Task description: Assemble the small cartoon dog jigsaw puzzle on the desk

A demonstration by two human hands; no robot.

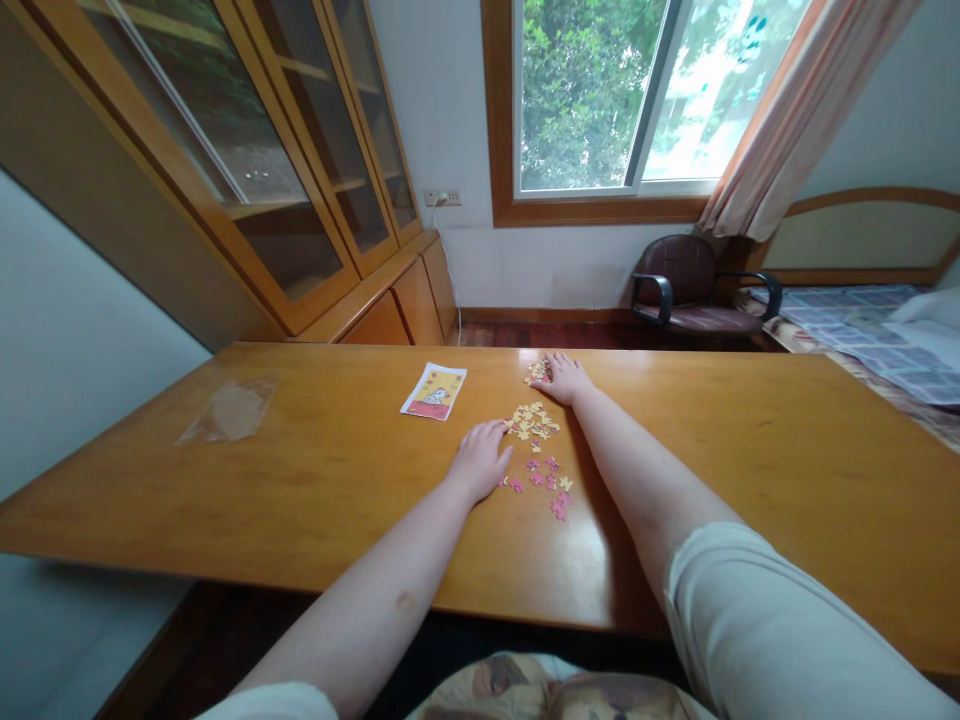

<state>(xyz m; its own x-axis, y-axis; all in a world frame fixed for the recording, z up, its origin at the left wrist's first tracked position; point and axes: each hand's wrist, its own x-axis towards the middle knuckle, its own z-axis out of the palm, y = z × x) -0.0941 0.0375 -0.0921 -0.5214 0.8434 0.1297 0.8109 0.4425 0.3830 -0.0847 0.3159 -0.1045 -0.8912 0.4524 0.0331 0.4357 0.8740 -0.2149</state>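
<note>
Small jigsaw pieces lie scattered on a wooden table (750, 460). A yellow cluster (532, 421) sits in the middle, pink pieces (544, 482) lie nearer me, and a small far pile (536, 371) lies beyond. My left hand (480, 458) rests palm down beside the yellow cluster, fingers curled together at its edge. My right hand (566, 377) reaches farther out, fingers on the far pile. A picture card (434, 391) with a cartoon figure lies left of the pieces.
A clear plastic bag (229, 410) lies at the table's left. Glass-door cabinets (300, 190) stand along the left wall. A dark armchair (686, 290) sits under the window, and a bed (885, 330) is at the right.
</note>
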